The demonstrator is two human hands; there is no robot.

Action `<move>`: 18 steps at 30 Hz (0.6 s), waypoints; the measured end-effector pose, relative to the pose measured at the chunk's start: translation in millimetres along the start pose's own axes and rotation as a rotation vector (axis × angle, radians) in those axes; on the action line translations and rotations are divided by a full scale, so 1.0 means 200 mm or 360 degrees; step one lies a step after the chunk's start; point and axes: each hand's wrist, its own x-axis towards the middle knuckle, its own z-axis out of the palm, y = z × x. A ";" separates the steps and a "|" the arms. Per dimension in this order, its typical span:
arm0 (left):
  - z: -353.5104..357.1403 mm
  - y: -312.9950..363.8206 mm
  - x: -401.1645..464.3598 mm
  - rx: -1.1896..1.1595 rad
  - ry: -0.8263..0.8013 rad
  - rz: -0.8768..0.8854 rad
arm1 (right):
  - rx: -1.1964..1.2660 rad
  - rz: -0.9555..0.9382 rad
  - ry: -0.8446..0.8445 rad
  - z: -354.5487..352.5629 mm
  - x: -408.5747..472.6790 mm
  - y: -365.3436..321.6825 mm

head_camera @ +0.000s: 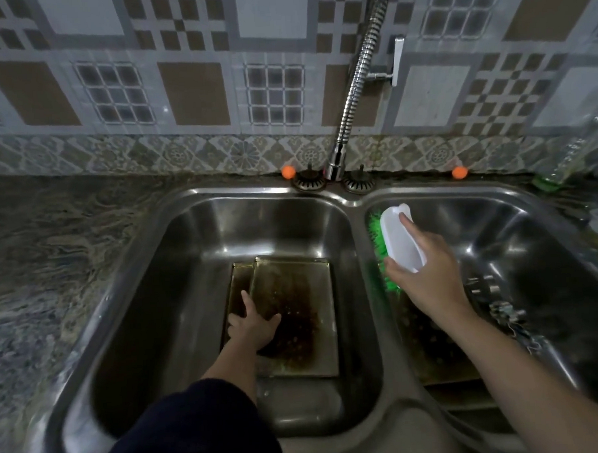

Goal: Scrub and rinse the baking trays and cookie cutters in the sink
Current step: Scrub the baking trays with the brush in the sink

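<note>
Two stained baking trays lie overlapped on the floor of the left basin: the upper tray (300, 304) carries dark burnt residue, and the lower tray (240, 279) peeks out at its left. My left hand (253, 324) rests flat on the trays' left side, fingers spread. My right hand (424, 272) is over the divider and the right basin, gripping a white scrub brush (399, 239) with green bristles (376, 237) turned left. Another dirty tray (430, 350) lies in the right basin under my right forearm. Several metal cookie cutters (497, 300) lie beside it.
The double steel sink (356, 204) sits in a marbled stone counter (55, 268). A flexible coiled faucet (357, 85) rises at the back centre, with no water visible. Two drain strainers (309, 180) sit on the back rim. A clear bottle (573, 152) stands at far right.
</note>
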 end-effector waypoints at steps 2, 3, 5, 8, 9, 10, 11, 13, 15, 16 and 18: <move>-0.02 0.00 0.00 0.0044 0.0023 0.0003 | 0.0004 0.0008 -0.0004 -0.01 0.00 0.01; -0.03 0.00 0.00 0.0065 0.0033 0.0010 | 0.0003 0.0013 -0.0007 -0.02 0.00 0.01; -0.04 0.02 -0.02 0.0104 0.0073 0.0021 | -0.0002 0.0025 -0.0019 -0.03 0.00 0.02; -0.08 0.09 -0.07 0.0115 0.0141 0.0144 | 0.0007 0.0043 -0.0021 -0.05 0.00 0.03; -0.10 0.12 -0.09 0.0085 0.0158 0.0223 | 0.0012 0.0057 -0.0022 -0.06 -0.01 0.04; -0.11 0.16 -0.12 0.0073 0.0173 0.0309 | 0.0013 0.0076 -0.0021 -0.07 -0.02 0.05; -0.11 0.21 -0.14 0.0099 0.0195 0.0391 | 0.0011 0.0094 -0.0016 -0.08 -0.03 0.06; -0.12 0.33 -0.21 0.0146 0.0247 0.0528 | -0.0006 0.0108 -0.0008 -0.12 -0.04 0.08; -0.11 0.46 -0.30 0.0117 0.0346 0.0653 | -0.0040 0.0109 -0.0013 -0.16 -0.05 0.10; -0.11 0.53 -0.35 0.0097 0.0412 0.0723 | -0.0064 0.0113 -0.0017 -0.18 -0.05 0.11; -0.07 0.65 -0.45 0.0060 0.0544 0.0865 | -0.0101 0.0126 -0.0015 -0.24 -0.05 0.14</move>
